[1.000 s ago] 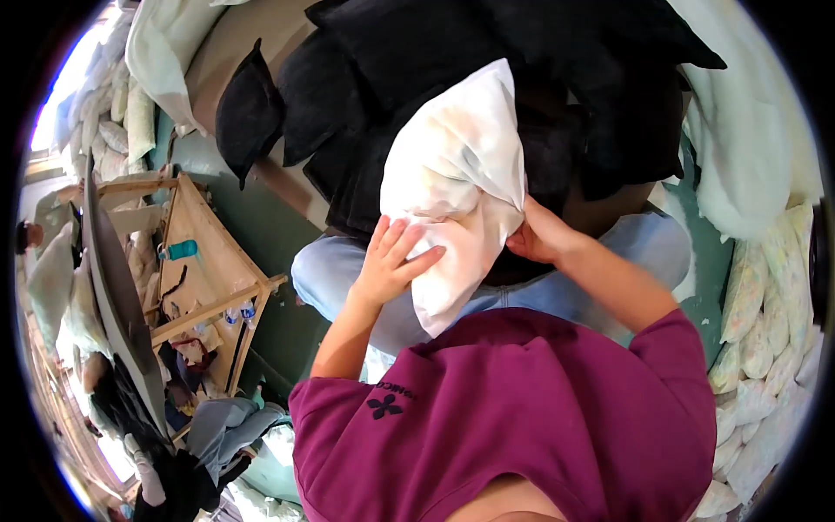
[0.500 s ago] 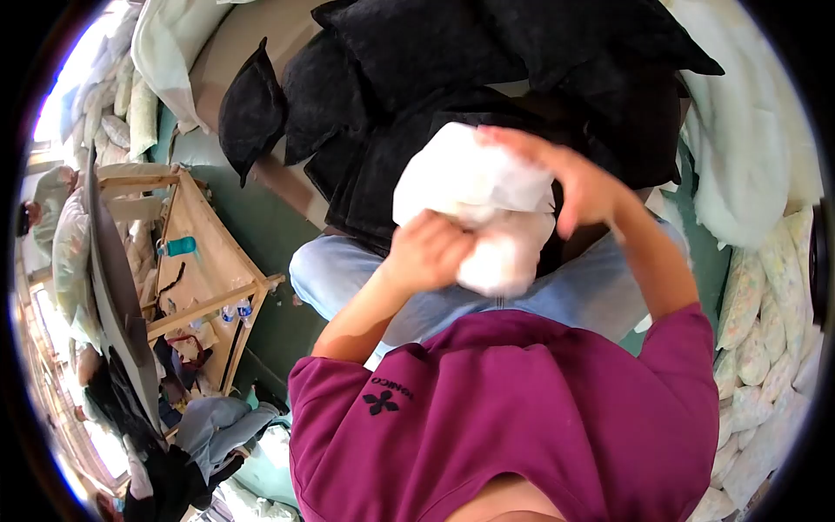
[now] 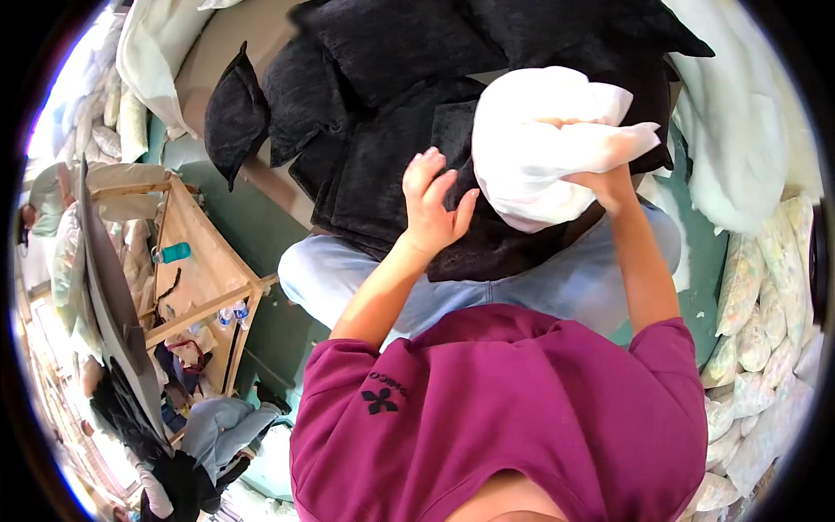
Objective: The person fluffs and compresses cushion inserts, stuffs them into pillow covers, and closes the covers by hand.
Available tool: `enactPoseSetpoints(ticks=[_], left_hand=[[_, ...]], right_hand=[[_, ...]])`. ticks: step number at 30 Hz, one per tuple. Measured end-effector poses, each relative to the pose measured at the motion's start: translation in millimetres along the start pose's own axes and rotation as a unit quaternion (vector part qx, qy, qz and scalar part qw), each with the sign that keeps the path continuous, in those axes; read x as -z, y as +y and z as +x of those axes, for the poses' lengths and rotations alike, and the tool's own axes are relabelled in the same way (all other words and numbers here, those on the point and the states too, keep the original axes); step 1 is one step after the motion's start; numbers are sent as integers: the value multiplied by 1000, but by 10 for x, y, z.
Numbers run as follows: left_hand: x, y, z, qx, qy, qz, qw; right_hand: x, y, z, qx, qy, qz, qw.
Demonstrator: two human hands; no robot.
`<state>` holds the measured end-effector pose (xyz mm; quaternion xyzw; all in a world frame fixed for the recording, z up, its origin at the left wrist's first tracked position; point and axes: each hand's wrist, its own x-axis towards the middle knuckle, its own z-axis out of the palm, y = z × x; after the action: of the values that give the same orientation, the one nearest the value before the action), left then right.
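My right hand (image 3: 607, 184) grips the lower right part of a bundled piece of soft white wadding (image 3: 531, 139). Some of the fingers are hidden beneath its folds. The bundle is held over the black fabric at the right of my lap. My left hand (image 3: 437, 202) holds nothing; its fingers are apart, just left of the wadding and above a flat black cushion cover (image 3: 383, 165). That cover lies with others across my lap and in front of me.
Plump black cushions (image 3: 400, 43) lie beyond the covers, with another black cushion (image 3: 237, 113) to their left. White batting (image 3: 735, 130) hangs at the right above stacked patterned rolls (image 3: 757, 304). A wooden frame (image 3: 209, 235) stands on the left, with a teal bottle (image 3: 174, 252) inside.
My left hand has let go of the white wadding and opened, staying on the left. My right hand has carried the wadding up and to the right.
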<state>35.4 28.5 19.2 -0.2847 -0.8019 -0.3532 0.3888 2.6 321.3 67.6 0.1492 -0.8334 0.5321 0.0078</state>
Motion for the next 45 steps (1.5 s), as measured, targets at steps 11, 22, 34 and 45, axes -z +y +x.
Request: enactPoseSetpoints(ticks=[11,22,34,45], left_hand=[[-624,-209,-581,-211,-405,90,885],[-952,-203,-268,425,-383,-573,587],[-51,-166,735,-336,-542,-32,770],[359,-114,547,-336,-567,-19,752]], right_hand=[[255,821,-381,98,-39,-60,993],[-100,30,-246,21,-48,60,997],[-81,-95,-80,199,-250,-228,920],[-2247,543,277,30,-280,-377,882]])
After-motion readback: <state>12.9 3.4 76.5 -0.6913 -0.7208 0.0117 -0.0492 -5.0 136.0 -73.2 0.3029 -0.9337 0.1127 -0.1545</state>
